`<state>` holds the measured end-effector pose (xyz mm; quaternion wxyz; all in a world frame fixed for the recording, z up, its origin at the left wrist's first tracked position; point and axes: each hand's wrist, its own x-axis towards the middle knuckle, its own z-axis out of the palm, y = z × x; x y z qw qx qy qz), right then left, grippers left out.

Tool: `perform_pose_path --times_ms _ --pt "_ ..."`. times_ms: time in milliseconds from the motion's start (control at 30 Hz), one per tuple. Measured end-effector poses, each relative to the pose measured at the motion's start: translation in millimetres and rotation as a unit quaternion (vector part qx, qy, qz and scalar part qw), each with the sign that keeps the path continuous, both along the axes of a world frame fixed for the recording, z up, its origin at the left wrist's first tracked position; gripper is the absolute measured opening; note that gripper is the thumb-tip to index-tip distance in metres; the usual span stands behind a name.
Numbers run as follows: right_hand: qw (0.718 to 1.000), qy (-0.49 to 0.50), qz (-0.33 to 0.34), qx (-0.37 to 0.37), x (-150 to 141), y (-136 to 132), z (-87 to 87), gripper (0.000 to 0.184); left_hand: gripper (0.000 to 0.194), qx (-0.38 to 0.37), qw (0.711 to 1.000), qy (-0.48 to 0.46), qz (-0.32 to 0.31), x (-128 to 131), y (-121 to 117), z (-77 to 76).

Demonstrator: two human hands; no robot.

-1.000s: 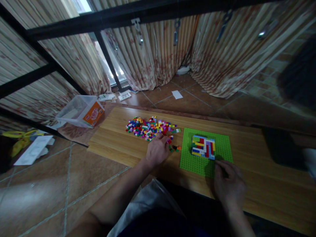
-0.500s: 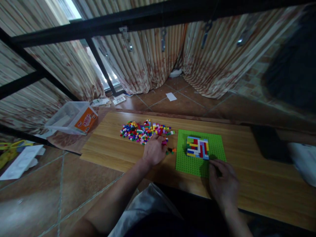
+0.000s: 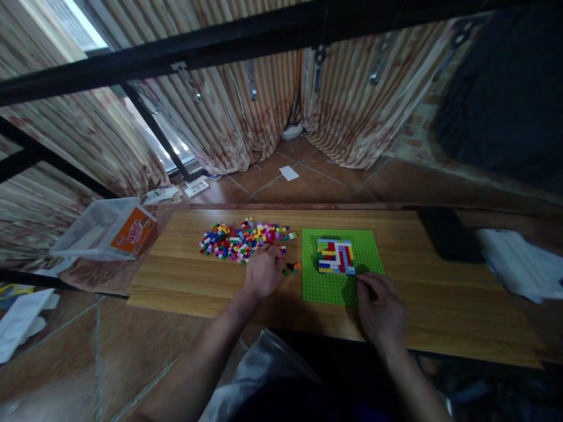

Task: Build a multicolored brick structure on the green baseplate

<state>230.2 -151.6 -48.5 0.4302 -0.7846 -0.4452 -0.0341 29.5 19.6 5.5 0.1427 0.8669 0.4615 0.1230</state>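
A heap of small coloured toy bricks (image 3: 237, 240) is spread over the wooden table. My left hand (image 3: 264, 271) reaches in at its near right edge, fingers curled down among the bricks, and the fingertips are hidden. To the right lies a green baseplate (image 3: 316, 290) carrying a flat, roughly square structure of toy bricks (image 3: 336, 256) in red, white, yellow and blue rows. At the lower right corner of that structure, my right hand (image 3: 382, 305) has thumb and forefinger pinched together; whatever is between them is too small to make out. Several orange and dark bricks (image 3: 292, 268) sit between heap and baseplate.
A clear plastic box (image 3: 99, 231) with an orange label stands left of the table (image 3: 176, 281). On the table's right side are a dark flat object (image 3: 451, 234) and a white plastic package (image 3: 519, 264). A black metal bar (image 3: 246, 38) crosses above, before striped curtains (image 3: 246, 129).
The whole view has shifted and turned a little with my head. Both hands keep about the same places, the left at the heap and the right at the structure's corner.
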Motion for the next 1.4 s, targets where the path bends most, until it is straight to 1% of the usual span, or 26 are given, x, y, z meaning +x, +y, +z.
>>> perform_pose_path --times_ms 167,433,667,833,967,1033,1067,1133,1200,1267,1300,1333,1400 --pt "1.000 0.006 -0.003 0.005 -0.5 0.9 -0.5 0.029 0.014 -0.014 1.000 -0.003 0.009 0.8 3.2 1.0" --pt "1.000 0.005 0.003 0.014 -1.1 1.5 -2.5 0.028 0.010 -0.070 0.996 -0.032 0.043 1.3 12.7 2.1" --pt "1.000 0.019 -0.002 0.011 -1.9 2.0 -0.7 0.026 0.008 -0.096 0.993 -0.055 0.043 1.8 18.1 4.7" --pt "1.000 0.023 -0.002 0.016 -2.6 2.4 0.9 0.026 0.003 -0.124 0.986 -0.097 0.058 -0.7 26.6 1.6" --pt "1.000 0.024 -0.002 0.017 -2.9 3.2 1.9 0.026 0.006 -0.131 0.977 -0.160 0.050 -1.4 26.5 6.7" --pt "1.000 0.020 -0.005 0.023 -3.1 3.4 2.4 0.026 0.009 -0.161 0.961 -0.222 0.046 1.1 18.5 12.1" --pt "1.000 0.019 -0.006 0.025 -3.2 3.5 2.6 0.027 0.011 -0.191 0.946 -0.258 0.046 3.3 12.4 14.5" --pt "1.000 0.018 -0.007 0.023 -3.2 3.3 3.0 0.027 0.016 -0.285 0.902 -0.323 0.040 9.3 -2.9 17.2" --pt "1.000 0.021 -0.003 0.016 -3.1 3.1 3.5 0.027 0.020 -0.382 0.847 -0.367 0.039 16.5 -19.3 16.3" --pt "1.000 0.024 -0.001 0.013 -3.0 3.0 3.7 0.027 0.023 -0.447 0.803 -0.392 0.050 23.4 -33.4 12.5" --pt "1.000 0.026 -0.002 0.014 -2.9 3.0 3.7 0.027 0.024 -0.468 0.785 -0.402 0.057 26.4 -38.8 10.2" --pt "1.000 0.027 -0.003 0.014 -2.9 3.0 3.6 0.027 0.026 -0.484 0.772 -0.407 0.062 29.2 -43.1 8.0" --pt "0.999 0.029 -0.004 0.014 -2.8 3.1 3.2 0.027 0.027 -0.499 0.759 -0.412 0.069 34.0 -48.3 4.3"
